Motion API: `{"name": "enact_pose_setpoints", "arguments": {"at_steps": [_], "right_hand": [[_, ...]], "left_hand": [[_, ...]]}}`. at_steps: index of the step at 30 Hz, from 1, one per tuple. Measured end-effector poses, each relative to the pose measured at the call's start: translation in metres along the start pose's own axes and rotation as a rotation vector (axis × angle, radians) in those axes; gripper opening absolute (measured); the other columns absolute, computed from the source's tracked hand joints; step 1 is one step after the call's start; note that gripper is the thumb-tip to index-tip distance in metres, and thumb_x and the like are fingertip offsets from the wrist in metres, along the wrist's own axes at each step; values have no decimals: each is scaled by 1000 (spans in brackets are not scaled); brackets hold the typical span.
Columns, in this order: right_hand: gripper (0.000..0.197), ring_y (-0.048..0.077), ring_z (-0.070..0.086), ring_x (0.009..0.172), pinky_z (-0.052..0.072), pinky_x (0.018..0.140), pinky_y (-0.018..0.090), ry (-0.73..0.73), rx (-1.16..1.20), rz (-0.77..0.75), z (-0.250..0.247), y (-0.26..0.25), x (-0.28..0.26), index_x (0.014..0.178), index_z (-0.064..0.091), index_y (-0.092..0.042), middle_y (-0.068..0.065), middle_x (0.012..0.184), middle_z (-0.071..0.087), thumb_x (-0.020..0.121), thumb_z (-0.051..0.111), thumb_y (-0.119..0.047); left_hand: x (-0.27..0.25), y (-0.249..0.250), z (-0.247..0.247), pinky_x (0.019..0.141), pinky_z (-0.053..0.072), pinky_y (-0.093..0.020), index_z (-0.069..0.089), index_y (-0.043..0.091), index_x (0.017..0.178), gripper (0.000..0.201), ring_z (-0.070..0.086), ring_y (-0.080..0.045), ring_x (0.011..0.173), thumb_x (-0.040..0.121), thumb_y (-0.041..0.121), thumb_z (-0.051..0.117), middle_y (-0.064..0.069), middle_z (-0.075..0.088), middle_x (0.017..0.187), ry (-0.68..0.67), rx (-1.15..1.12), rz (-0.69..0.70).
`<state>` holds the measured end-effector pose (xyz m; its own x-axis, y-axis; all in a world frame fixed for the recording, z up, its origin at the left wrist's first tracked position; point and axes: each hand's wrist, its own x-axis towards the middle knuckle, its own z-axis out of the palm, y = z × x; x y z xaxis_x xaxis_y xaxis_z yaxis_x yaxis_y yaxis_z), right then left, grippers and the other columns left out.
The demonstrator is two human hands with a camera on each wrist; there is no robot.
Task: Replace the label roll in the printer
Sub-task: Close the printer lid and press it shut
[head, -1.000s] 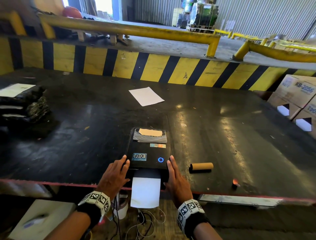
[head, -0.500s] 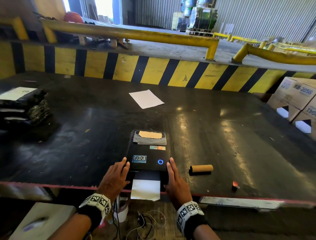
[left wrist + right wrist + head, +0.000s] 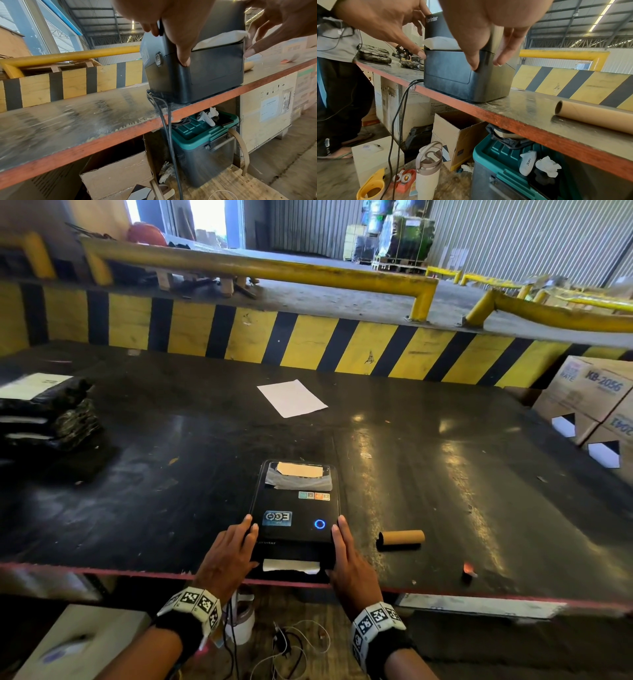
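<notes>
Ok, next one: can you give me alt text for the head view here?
Two hands flank a black label printer at the near edge of a dark worktable, left hand and right hand flat against its sides, a short strip of white label paper showing at its front slot. An empty cardboard core lies to the right; a white sheet lies farther back.

Between your fingers sits a black printer (image 3: pixel 294 508) with a glowing blue ring button (image 3: pixel 319 524) and a white label strip (image 3: pixel 291 566) at its slot; right of your right fingertips lies a tan cardboard core (image 3: pixel 400 538); beyond your fingers, a white sheet (image 3: pixel 292 398) on the black table (image 3: pixel 445 474) edged in red; behind, a barrier (image 3: pixel 308 338) striped yellow and black.
</notes>
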<state>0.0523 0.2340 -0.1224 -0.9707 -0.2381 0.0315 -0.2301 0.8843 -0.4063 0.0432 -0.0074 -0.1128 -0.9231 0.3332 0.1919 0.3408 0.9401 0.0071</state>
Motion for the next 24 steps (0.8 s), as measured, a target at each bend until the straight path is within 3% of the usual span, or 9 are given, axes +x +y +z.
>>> {"name": "enact_pose_setpoints", "arguments": {"at_steps": [15, 24], "right_hand": [[83, 23, 32, 138, 39, 108, 33, 0, 28, -6, 1, 1, 1, 147, -2, -15, -8, 144, -29, 89, 58, -20], [84, 23, 38, 134, 43, 104, 34, 27, 19, -14, 5, 2, 0, 147, -3, -16, -8, 146, -29, 89, 57, -21]], "left_hand": [[-2, -3, 7, 66, 60, -35, 46, 3, 114, 103, 71, -28, 81, 29, 33, 95, -23, 65, 111, 20, -26, -17], [-3, -3, 5, 65, 60, -35, 46, 3, 113, 103, 71, -28, 79, 28, 32, 96, -24, 67, 109, 42, -29, -7]]}}
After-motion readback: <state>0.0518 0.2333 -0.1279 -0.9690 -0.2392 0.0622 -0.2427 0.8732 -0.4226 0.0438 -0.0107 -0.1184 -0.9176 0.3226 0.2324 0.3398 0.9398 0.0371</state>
